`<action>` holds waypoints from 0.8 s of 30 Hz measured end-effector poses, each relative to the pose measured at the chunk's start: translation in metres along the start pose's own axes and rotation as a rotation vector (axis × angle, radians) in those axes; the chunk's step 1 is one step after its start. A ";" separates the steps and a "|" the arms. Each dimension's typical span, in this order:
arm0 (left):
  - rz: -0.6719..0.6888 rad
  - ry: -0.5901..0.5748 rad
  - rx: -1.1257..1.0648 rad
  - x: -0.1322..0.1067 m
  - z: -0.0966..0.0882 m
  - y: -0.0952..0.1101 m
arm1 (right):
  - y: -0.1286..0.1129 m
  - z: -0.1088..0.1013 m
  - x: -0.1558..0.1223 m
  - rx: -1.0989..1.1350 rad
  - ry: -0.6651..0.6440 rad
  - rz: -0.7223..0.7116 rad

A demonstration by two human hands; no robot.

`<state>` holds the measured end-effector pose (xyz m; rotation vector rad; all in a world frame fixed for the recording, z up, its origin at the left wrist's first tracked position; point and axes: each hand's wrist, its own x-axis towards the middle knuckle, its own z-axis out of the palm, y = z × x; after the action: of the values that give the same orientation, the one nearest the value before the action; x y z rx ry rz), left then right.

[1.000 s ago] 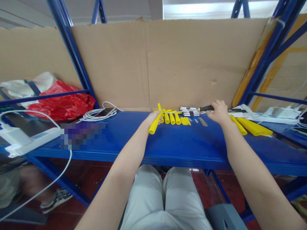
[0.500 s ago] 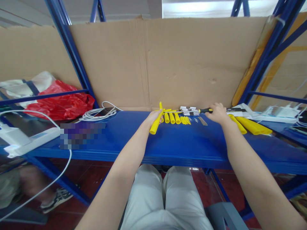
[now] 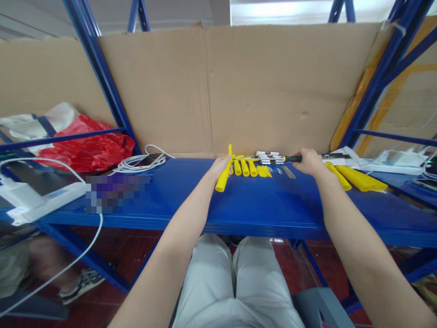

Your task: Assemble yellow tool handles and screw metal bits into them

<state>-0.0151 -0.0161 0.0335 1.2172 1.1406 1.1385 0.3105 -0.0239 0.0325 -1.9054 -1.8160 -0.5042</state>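
Observation:
My left hand [image 3: 218,166] is closed around a yellow plastic tube [image 3: 223,176], tilted with its thin end up near the cardboard. My right hand [image 3: 310,162] grips the black handle of a screwdriver [image 3: 273,159]; its metal shaft runs left, reaching the top of the yellow tube. Between my hands, several short yellow pieces [image 3: 251,169] lie in a row on the blue shelf [image 3: 259,200]. Small white and black parts [image 3: 269,157] and a flat metal strip [image 3: 288,172] lie by the shaft.
Longer yellow tubes [image 3: 358,178] lie right of my right hand. A coiled white cable [image 3: 139,161], a red bag [image 3: 87,148] and a white power strip [image 3: 41,198] sit to the left. Cardboard [image 3: 256,86] backs the shelf. Someone's shoe [image 3: 80,284] shows on the floor.
The yellow tube in my left hand has turned more upright and shifted slightly right. My right hand moved the screwdriver a little to the left and toward the cardboard.

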 end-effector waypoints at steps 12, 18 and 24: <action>-0.114 -0.083 -0.091 0.000 0.003 0.004 | 0.005 0.000 0.000 -0.041 0.004 0.047; -0.094 -0.086 -0.133 -0.003 0.004 0.006 | 0.003 -0.001 0.000 -0.031 -0.036 0.035; -0.098 -0.071 -0.175 -0.002 0.005 0.007 | -0.004 -0.006 -0.002 -0.060 -0.074 -0.002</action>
<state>-0.0108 -0.0182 0.0410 1.0477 1.0134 1.0890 0.3064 -0.0284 0.0367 -1.9869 -1.8697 -0.5000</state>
